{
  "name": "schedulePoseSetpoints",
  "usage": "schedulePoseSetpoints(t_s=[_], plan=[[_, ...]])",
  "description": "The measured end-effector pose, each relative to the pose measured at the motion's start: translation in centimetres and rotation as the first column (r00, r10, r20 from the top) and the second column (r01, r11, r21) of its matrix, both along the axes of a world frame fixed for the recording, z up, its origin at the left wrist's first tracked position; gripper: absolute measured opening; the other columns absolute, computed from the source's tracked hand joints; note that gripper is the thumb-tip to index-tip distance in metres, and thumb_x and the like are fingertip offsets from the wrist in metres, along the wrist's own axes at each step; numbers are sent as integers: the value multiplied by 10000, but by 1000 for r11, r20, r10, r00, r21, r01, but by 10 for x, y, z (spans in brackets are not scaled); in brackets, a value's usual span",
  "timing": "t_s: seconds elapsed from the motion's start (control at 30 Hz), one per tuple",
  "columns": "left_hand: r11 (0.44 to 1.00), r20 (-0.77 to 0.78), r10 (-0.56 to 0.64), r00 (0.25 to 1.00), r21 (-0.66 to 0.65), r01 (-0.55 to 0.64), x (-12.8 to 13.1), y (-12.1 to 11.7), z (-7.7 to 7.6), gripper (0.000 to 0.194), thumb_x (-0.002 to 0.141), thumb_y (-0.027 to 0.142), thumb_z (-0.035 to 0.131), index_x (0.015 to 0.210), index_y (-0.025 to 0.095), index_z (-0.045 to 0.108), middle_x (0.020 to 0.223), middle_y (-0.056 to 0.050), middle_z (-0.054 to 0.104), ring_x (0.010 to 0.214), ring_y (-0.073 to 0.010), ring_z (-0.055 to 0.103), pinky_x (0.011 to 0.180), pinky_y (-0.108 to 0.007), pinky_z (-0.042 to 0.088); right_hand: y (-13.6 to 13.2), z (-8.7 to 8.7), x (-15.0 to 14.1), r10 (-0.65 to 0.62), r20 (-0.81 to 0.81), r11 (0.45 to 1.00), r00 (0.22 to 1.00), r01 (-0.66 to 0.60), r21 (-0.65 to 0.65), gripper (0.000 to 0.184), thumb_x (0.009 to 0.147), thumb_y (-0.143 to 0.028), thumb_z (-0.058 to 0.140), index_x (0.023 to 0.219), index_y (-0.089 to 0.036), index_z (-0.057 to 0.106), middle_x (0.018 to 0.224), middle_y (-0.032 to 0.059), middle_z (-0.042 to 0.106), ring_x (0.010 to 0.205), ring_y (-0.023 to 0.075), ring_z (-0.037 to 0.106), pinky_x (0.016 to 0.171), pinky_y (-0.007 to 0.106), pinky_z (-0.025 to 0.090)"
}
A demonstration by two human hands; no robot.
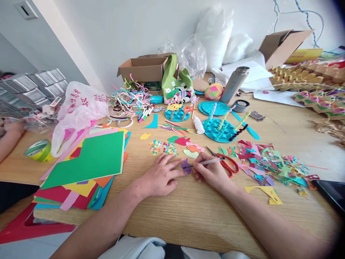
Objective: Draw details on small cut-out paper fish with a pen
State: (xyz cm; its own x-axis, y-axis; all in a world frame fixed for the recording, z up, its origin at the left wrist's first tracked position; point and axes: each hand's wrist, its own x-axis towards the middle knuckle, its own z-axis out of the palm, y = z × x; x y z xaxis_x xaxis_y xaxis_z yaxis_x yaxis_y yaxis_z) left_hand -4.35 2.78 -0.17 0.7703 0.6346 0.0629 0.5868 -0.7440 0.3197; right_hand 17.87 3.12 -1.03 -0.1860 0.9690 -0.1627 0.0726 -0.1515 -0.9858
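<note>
My left hand (161,175) lies flat on the wooden table (205,212), fingers spread, its fingertips pressing on a small purple paper fish (185,166). My right hand (209,170) pinches a thin grey pen (208,162) whose tip touches the purple fish. Just beyond lie several cut paper fish (188,146) in red, orange and pale green, plus small heaps of coloured confetti (162,148). Red-handled scissors (225,162) rest beside my right hand.
A stack of coloured paper (88,162) with a green sheet on top lies left. Paper scraps (269,162) pile up right. Blue paper plates (218,129), markers (145,113), pipe cleaners (129,99), tape roll (39,149), boxes (144,68), a steel flask (235,84) stand behind. Another person's arm (9,135) is far left.
</note>
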Motion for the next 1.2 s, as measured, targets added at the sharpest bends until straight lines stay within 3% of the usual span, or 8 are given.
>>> schedulePoseSetpoints(t_s=[0.2, 0.43, 0.63, 0.73, 0.9, 1.2], plan=[[1000, 2, 1, 1000, 1, -1, 0, 0, 0, 418, 875, 195, 578, 1279, 287, 633, 1550, -13, 400, 1447, -320, 270, 1197, -575, 188, -1, 2, 0, 1, -13, 1000, 1000, -2, -13, 229, 714, -328, 675, 689, -232, 468, 493, -46, 578, 390, 116, 540, 367, 212, 440], [1000, 20, -6, 1000, 5, 6, 0, 0, -1, 408, 876, 191, 581, 1269, 290, 635, 1554, -13, 393, 1440, -322, 273, 1196, -584, 181, 0, 5, 4, -101, -107, 994, 989, 105, 38, 198, 697, -272, 677, 650, -228, 489, 473, -45, 560, 384, 113, 512, 358, 212, 419], [1000, 91, 5, 996, 0, -5, -2, 0, 2, 410, 857, 168, 584, 1250, 263, 650, 1445, -68, 502, 1411, -322, 312, 1181, -563, 242, 4, 6, 11, -147, -79, 980, 986, 156, 120, 136, 684, -248, 657, 706, -215, 527, 465, -75, 504, 357, 90, 443, 347, 203, 361], [1000, 123, 5, 992, -6, -5, 1, 0, 2, 456, 837, 155, 588, 1283, 244, 627, 1483, -90, 451, 1414, -319, 310, 1178, -545, 264, 7, 6, 12, -137, -60, 983, 989, 143, 113, 119, 689, -259, 638, 726, -210, 537, 481, -75, 506, 361, 90, 448, 350, 204, 360], [1000, 30, -20, 999, -4, 20, 8, 0, -2, 476, 865, 194, 582, 1337, 257, 594, 1566, -82, 354, 1463, -341, 233, 1189, -578, 207, 8, 3, 11, -131, 11, 987, 991, 129, 94, 125, 716, -274, 618, 727, -223, 505, 457, -76, 496, 351, 98, 446, 342, 206, 349], [999, 24, 11, 1000, 53, -12, 4, -5, 5, 405, 887, 239, 577, 1287, 253, 635, 1453, -93, 493, 1414, -335, 306, 1187, -586, 208, 4, -4, 6, -82, 21, 991, 996, 80, 104, 176, 777, -304, 638, 740, -235, 481, 490, -53, 556, 407, 124, 530, 390, 221, 426]])
